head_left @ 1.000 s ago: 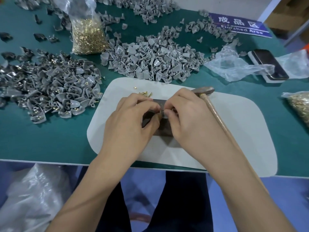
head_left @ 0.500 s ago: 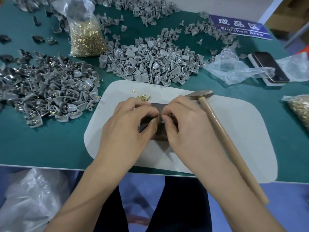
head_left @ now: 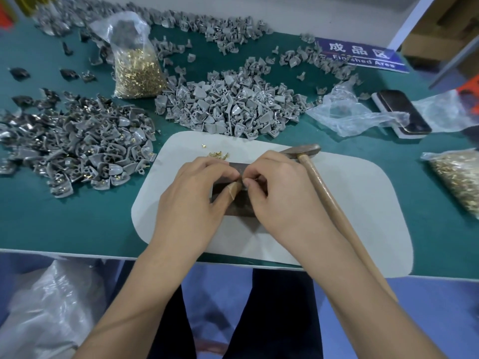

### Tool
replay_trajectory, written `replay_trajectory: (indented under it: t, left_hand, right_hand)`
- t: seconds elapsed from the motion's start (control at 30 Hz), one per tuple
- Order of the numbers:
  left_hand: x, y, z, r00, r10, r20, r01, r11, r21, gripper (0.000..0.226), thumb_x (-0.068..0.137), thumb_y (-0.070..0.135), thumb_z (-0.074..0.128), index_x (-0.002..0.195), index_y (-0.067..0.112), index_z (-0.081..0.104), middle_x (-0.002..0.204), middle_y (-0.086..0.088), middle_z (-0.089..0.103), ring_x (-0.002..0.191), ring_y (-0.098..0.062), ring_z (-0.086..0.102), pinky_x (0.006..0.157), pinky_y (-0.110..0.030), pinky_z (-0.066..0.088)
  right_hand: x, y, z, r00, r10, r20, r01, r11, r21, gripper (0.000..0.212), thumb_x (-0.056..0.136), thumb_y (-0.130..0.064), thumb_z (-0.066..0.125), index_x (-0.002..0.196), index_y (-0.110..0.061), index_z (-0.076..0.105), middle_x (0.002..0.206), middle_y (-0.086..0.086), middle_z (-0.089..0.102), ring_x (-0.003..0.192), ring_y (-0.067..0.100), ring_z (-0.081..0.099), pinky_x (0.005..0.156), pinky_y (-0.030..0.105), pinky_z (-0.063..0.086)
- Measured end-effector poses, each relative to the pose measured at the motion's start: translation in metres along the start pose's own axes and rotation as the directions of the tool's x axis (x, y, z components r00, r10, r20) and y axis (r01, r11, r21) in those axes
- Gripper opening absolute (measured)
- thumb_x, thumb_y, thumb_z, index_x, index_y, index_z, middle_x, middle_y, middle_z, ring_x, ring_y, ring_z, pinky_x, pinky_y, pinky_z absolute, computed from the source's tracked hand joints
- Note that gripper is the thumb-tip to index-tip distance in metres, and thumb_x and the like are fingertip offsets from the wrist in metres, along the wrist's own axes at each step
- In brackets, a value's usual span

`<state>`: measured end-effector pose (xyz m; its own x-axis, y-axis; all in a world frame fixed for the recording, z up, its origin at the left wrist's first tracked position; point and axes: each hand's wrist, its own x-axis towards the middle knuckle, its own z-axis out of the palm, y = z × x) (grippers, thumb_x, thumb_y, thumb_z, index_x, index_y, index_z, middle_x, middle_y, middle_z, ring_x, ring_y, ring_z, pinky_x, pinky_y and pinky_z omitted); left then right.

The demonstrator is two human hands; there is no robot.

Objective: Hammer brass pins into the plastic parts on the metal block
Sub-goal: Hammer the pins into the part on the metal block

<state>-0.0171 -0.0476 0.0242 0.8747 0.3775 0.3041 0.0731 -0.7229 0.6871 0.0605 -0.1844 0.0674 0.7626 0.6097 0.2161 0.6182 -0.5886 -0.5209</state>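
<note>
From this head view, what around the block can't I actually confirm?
- Plastic part and pin at the grip: covered by the fingertips of the left hand and right hand.
- Metal block: mostly under both hands.
- Hammer handle: lower end behind the right forearm.

Dark, dull metal block (head_left: 239, 207) sits on a matt, smooth pale-grey mat (head_left: 363, 203); table covering is a matt teal sheet (head_left: 77, 229). Hammer: smooth, lightly glossy light-brown wooden handle (head_left: 334, 206), worn dull metal head (head_left: 302, 150). Heaped grey plastic parts (head_left: 228, 110) look matt; loose brass pins (head_left: 217, 154) shiny, as are those in the crinkled glossy clear plastic bag (head_left: 134, 63).
</note>
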Motion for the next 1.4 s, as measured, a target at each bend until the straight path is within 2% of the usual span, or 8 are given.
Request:
replay_trajectory:
  t: [0.4, 0.5, 0.6, 0.73, 0.93, 1.1, 1.27, 1.4]
  left_hand:
    - [0.000, 0.006, -0.002, 1.000, -0.008, 0.005, 0.008, 0.998, 0.067, 0.009, 0.090, 0.036, 0.068, 0.098, 0.039, 0.069, 0.111, 0.022, 0.062, 0.112, -0.009, 0.053, 0.082, -0.034, 0.050]
    - [-0.001, 0.008, -0.003, 1.000, -0.018, 0.001, 0.018, 0.997, 0.074, 0.006, 0.091, 0.038, 0.068, 0.096, 0.040, 0.068, 0.111, 0.023, 0.061, 0.111, -0.008, 0.052, 0.079, -0.034, 0.048]
    - [-0.001, 0.008, -0.004, 1.000, -0.021, -0.004, 0.021, 0.998, 0.064, 0.003, 0.093, 0.040, 0.066, 0.095, 0.041, 0.068, 0.109, 0.025, 0.060, 0.111, -0.005, 0.051, 0.076, -0.030, 0.044]
    - [0.000, 0.009, -0.004, 1.000, -0.017, -0.010, 0.018, 0.997, 0.070, 0.003, 0.093, 0.041, 0.066, 0.095, 0.041, 0.068, 0.108, 0.025, 0.060, 0.110, -0.003, 0.050, 0.073, -0.028, 0.039]
    - [-0.002, 0.009, -0.003, 1.000, -0.015, -0.003, 0.015, 0.996, 0.088, 0.004, 0.092, 0.040, 0.068, 0.096, 0.039, 0.070, 0.108, 0.023, 0.062, 0.110, -0.004, 0.048, 0.073, -0.027, 0.038]
    - [0.007, 0.014, -0.007, 1.000, -0.002, -0.013, 0.004, 0.989, 0.149, 0.005, 0.089, 0.041, 0.072, 0.092, 0.038, 0.074, 0.094, 0.016, 0.063, 0.106, -0.008, 0.050, 0.071, -0.029, 0.040]
    - [0.014, 0.016, -0.010, 0.999, 0.044, -0.007, -0.042, 0.978, 0.206, 0.004, 0.089, 0.040, 0.073, 0.091, 0.037, 0.076, 0.087, 0.013, 0.065, 0.098, -0.014, 0.054, 0.071, -0.033, 0.045]
    - [0.012, 0.014, -0.007, 0.998, 0.056, -0.030, -0.049, 0.981, 0.190, 0.006, 0.090, 0.041, 0.072, 0.091, 0.037, 0.075, 0.088, 0.013, 0.065, 0.097, -0.015, 0.054, 0.071, -0.035, 0.046]
  right_hand:
    - [-0.004, 0.005, -0.003, 1.000, 0.011, 0.009, -0.011, 0.999, 0.039, 0.011, 0.090, -0.006, 0.070, 0.094, -0.012, 0.078, 0.096, 0.006, 0.065, 0.092, 0.019, 0.061, 0.081, 0.018, 0.037]
    - [-0.007, 0.015, -0.012, 0.992, 0.037, -0.119, -0.024, 0.993, 0.114, 0.014, 0.091, -0.007, 0.070, 0.103, -0.010, 0.077, 0.101, 0.004, 0.069, 0.093, 0.017, 0.063, 0.088, 0.020, 0.046]
    - [-0.012, 0.046, -0.029, 0.928, 0.209, -0.310, -0.208, 0.977, 0.037, 0.016, 0.098, -0.016, 0.063, 0.110, -0.013, 0.074, 0.106, 0.007, 0.067, 0.099, 0.025, 0.061, 0.090, 0.034, 0.048]
    - [-0.023, 0.083, -0.028, 0.863, 0.480, -0.160, -0.506, 0.819, -0.271, 0.038, 0.101, -0.038, 0.061, 0.126, -0.010, 0.061, 0.119, 0.019, 0.058, 0.115, 0.041, 0.051, 0.091, 0.047, 0.044]
    - [-0.028, 0.090, -0.034, 0.911, 0.387, -0.143, -0.412, 0.873, -0.262, 0.025, 0.107, -0.028, 0.044, 0.118, -0.009, 0.057, 0.114, 0.017, 0.056, 0.092, 0.041, 0.057, 0.073, 0.046, 0.043]
    - [-0.038, 0.064, -0.060, 0.954, 0.294, -0.068, -0.260, 0.916, 0.304, 0.025, 0.106, -0.047, 0.038, 0.103, -0.033, 0.059, 0.070, -0.011, 0.060, 0.050, 0.008, 0.048, 0.050, 0.026, 0.038]
    - [-0.054, 0.044, -0.052, 0.988, 0.125, 0.091, -0.139, 0.974, 0.177, 0.023, 0.105, -0.049, 0.040, 0.118, -0.053, 0.058, 0.064, -0.009, 0.053, 0.049, 0.009, 0.042, 0.048, 0.020, 0.037]
    - [-0.060, 0.037, -0.051, 0.994, 0.098, -0.039, -0.092, 0.986, 0.139, 0.026, 0.110, -0.038, 0.039, 0.118, -0.053, 0.058, 0.068, -0.006, 0.051, 0.059, 0.015, 0.045, 0.053, 0.023, 0.038]
